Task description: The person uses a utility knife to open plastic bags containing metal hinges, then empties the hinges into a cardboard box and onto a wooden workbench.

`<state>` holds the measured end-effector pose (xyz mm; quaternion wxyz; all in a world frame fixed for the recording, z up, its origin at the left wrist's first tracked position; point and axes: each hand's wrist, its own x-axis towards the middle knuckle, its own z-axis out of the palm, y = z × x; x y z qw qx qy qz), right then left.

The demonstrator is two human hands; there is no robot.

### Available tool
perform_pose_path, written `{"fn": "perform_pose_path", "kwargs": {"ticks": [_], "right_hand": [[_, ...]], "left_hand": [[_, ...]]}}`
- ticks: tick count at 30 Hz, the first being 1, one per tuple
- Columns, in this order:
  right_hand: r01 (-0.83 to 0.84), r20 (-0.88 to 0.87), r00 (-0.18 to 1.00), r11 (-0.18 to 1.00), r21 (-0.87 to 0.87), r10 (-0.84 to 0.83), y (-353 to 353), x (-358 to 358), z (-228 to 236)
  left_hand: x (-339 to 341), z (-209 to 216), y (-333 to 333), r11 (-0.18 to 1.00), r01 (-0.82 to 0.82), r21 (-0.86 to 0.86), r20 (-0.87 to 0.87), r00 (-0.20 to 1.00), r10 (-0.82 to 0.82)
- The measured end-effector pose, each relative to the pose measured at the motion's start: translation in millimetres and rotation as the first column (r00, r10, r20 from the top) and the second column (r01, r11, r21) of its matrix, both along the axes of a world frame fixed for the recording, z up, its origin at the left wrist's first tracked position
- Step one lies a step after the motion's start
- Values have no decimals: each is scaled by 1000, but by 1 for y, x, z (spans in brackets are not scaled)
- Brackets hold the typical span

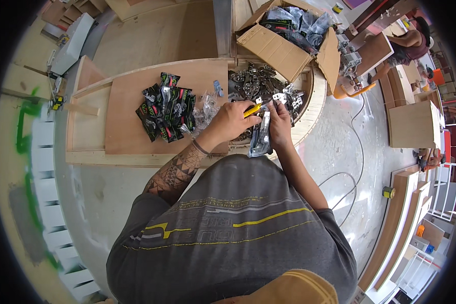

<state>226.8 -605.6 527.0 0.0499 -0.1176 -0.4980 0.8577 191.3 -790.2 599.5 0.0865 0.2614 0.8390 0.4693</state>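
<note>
My left hand (231,120) is closed on a yellow utility knife (252,111), its tip end pointing toward my other hand. My right hand (280,124) pinches the top of a clear plastic bag (260,141), which hangs down in front of my shirt with metal and pale parts inside. The knife's end meets the bag near the right fingertips; whether it has cut the plastic I cannot tell. Just beyond both hands lies a heap of loose metal hinges (258,81). Crumpled clear wrappers (205,112) lie beside my left wrist.
Several black printed packets (167,107) are piled on the brown board (124,126) at left. An open cardboard box (273,53) full of bagged parts stands at the far right. A curved wooden frame (316,96) edges the bench. A cable (361,152) crosses the floor; a person (410,43) works beyond.
</note>
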Motion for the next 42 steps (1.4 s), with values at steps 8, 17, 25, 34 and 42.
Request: {"fn": "perform_pose_path", "kwargs": {"ticks": [8,17,25,34,42], "right_hand": [[-281,240,939,951,124,246,-28,-6,10],[-301,183,951,600,741,251,-47,-48,-59],[-30,-91,871,237,971,484,-107,-53,32],[44,-203,913,408,912,354,-80,-77,56],[-101,-103,985,955,279,135,-11,-97,29]], "left_hand": [[-15,-19,-40,968,-236,-84,86,966,243],[-18,-16,-127,706,-706,44,295,685,666],[-9,-51,-174,550,-810,202,-38,555,831],[-6,-54,-170,472,-838,273,99,512,853],[-29,-47,-106,681,-695,228,70,710,701]]}}
